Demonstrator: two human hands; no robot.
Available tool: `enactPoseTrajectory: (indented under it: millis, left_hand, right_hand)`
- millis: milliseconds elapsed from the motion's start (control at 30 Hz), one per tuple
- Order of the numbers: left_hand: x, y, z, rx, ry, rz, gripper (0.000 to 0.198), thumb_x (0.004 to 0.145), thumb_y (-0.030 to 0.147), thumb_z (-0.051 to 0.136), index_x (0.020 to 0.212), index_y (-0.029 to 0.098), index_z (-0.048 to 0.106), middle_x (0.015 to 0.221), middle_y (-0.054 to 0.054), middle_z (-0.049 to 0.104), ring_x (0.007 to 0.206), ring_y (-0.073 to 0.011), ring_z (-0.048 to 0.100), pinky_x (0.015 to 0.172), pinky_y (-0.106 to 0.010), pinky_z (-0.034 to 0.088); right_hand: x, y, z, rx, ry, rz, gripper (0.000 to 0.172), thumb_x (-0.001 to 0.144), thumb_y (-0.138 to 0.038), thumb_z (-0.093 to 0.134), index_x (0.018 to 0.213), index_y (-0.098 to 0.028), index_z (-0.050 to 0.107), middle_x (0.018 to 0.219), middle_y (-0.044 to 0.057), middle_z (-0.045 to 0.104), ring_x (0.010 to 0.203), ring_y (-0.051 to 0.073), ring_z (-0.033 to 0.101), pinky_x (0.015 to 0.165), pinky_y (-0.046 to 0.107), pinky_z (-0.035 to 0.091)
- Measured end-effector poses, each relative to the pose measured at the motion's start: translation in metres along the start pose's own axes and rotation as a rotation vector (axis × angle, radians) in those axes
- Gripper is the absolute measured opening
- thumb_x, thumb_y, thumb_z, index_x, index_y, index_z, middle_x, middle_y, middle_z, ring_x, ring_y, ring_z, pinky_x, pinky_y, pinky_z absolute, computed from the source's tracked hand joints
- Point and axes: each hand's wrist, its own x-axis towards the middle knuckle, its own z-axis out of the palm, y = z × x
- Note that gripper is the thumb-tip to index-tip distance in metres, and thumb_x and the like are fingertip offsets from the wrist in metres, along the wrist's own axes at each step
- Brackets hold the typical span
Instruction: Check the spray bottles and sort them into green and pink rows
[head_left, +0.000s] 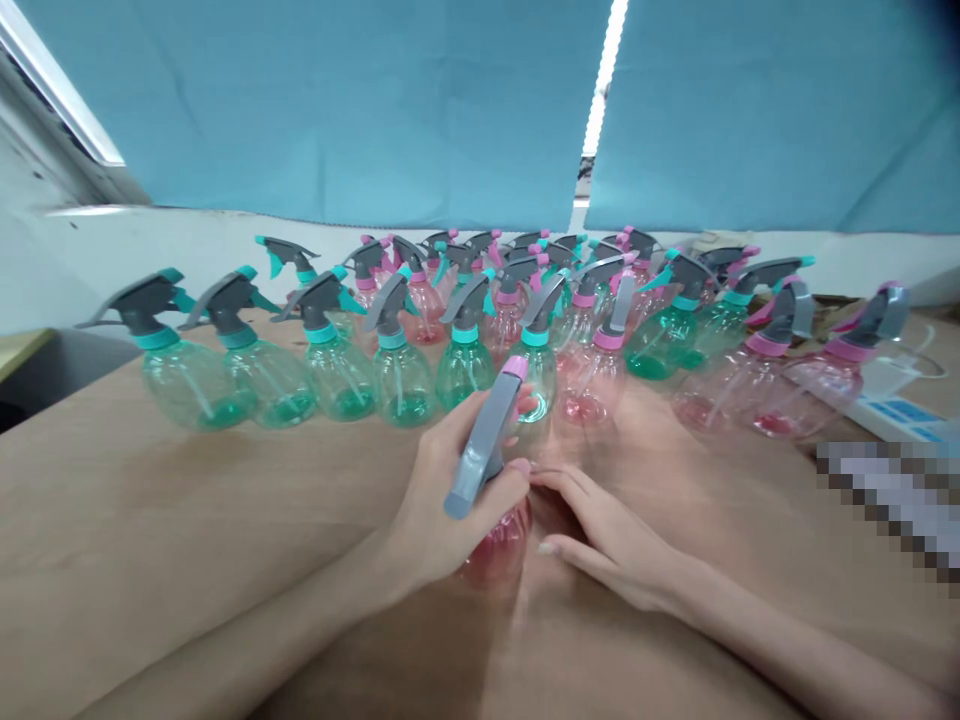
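Note:
A spray bottle with a clear pink body [495, 550] and a grey spray head [484, 440] with a pink nozzle tip stands in front of me. My left hand [450, 480] is closed around its neck, just under the spray head. Beside the bottle on the right is my right hand [607, 535], its fingers stretched out and thumb apart. The right fingertips lie close to the left thumb; whether they touch the bottle I cannot tell. Behind the hands stands a green spray bottle [465, 370], one of a row.
Several green spray bottles [337, 375] line up at the left, and pink spray bottles [802, 395] at the right, with more behind. All stand on a wooden table [150, 560]. A white-and-blue box [900, 415] lies at the right edge. A blue curtain [375, 110] hangs behind.

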Motion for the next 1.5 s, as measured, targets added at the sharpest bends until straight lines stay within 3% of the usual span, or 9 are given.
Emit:
enactPoseTrajectory:
  millis: [167,500,700,833,1000,1200,1333,1400,1500]
  left_hand:
    - [-0.002,0.0,0.002,-0.017,0.034,-0.012,0.036,0.081,0.016,0.057,0.117,0.022,0.059,0.121,-0.004,0.066,0.111,-0.0214,0.063,0.093,-0.034,0.055]
    - [-0.001,0.004,-0.001,0.072,-0.013,-0.061,0.025,0.083,0.021,0.056,0.107,0.018,0.059,0.097,-0.002,0.065,0.084,-0.0164,0.063,0.084,-0.03,0.055]
    - [-0.002,0.006,-0.004,0.095,-0.043,-0.04,0.023,0.08,0.016,0.054,0.101,0.022,0.061,0.073,0.005,0.059,0.059,-0.0131,0.055,0.062,-0.028,0.048]
    - [-0.001,0.005,-0.005,0.008,-0.07,-0.022,0.014,0.077,0.014,0.054,0.088,0.022,0.06,0.082,0.002,0.064,0.071,-0.0151,0.06,0.069,-0.029,0.05]
    - [0.002,0.006,-0.006,-0.012,-0.085,-0.035,0.01,0.076,0.015,0.057,0.082,0.024,0.058,0.076,0.003,0.062,0.067,-0.0158,0.06,0.066,-0.029,0.052]
    - [0.003,0.002,-0.004,-0.034,-0.076,-0.09,0.034,0.072,0.017,0.057,0.106,0.024,0.062,0.11,-0.004,0.071,0.096,-0.0255,0.069,0.086,-0.041,0.057]
    - [0.002,-0.004,-0.002,-0.021,-0.076,-0.047,0.043,0.074,0.017,0.056,0.115,0.027,0.063,0.121,-0.002,0.069,0.112,-0.0251,0.065,0.096,-0.041,0.056]
    - [0.001,-0.005,-0.002,-0.034,-0.07,-0.039,0.044,0.075,0.018,0.056,0.118,0.026,0.063,0.123,-0.003,0.069,0.112,-0.0247,0.066,0.095,-0.04,0.057]
    - [0.0,-0.004,-0.002,-0.014,-0.061,-0.059,0.046,0.074,0.018,0.058,0.12,0.025,0.062,0.122,-0.005,0.069,0.096,-0.0233,0.07,0.088,-0.04,0.059]
  right_hand:
    - [0.0,-0.001,-0.001,-0.019,-0.003,0.008,0.059,0.095,-0.06,0.047,0.139,-0.021,0.044,0.136,0.016,0.056,0.123,0.031,0.055,0.101,0.053,0.047]
    - [-0.001,-0.001,-0.002,-0.048,0.003,-0.005,0.05,0.095,-0.051,0.053,0.135,-0.021,0.047,0.137,0.015,0.056,0.125,0.03,0.055,0.102,0.051,0.047]
    - [-0.003,0.001,-0.002,-0.067,-0.017,-0.032,0.059,0.092,-0.055,0.057,0.139,-0.021,0.046,0.142,0.017,0.053,0.13,0.032,0.051,0.105,0.053,0.044]
    - [-0.004,0.004,-0.003,-0.058,-0.036,-0.071,0.079,0.08,-0.066,0.064,0.142,-0.021,0.044,0.148,0.018,0.047,0.136,0.035,0.044,0.108,0.057,0.041]
    - [-0.004,0.006,-0.004,-0.054,-0.065,-0.07,0.084,0.077,-0.067,0.067,0.142,-0.018,0.045,0.15,0.018,0.045,0.139,0.035,0.04,0.11,0.057,0.038]
    - [-0.003,0.002,-0.005,-0.073,-0.108,-0.036,0.087,0.076,-0.066,0.07,0.142,-0.016,0.045,0.149,0.02,0.046,0.141,0.035,0.037,0.113,0.057,0.034]
    - [-0.003,-0.001,-0.005,-0.097,-0.077,-0.045,0.089,0.072,-0.067,0.072,0.143,-0.019,0.045,0.149,0.018,0.047,0.141,0.037,0.038,0.111,0.058,0.036]
    - [-0.002,-0.002,-0.005,-0.107,-0.082,-0.047,0.093,0.071,-0.069,0.072,0.144,-0.018,0.045,0.149,0.018,0.047,0.141,0.037,0.038,0.112,0.058,0.036]
    - [0.0,-0.004,-0.006,-0.137,-0.137,-0.022,0.098,0.069,-0.071,0.071,0.144,-0.014,0.044,0.151,0.02,0.044,0.143,0.036,0.034,0.115,0.055,0.033]
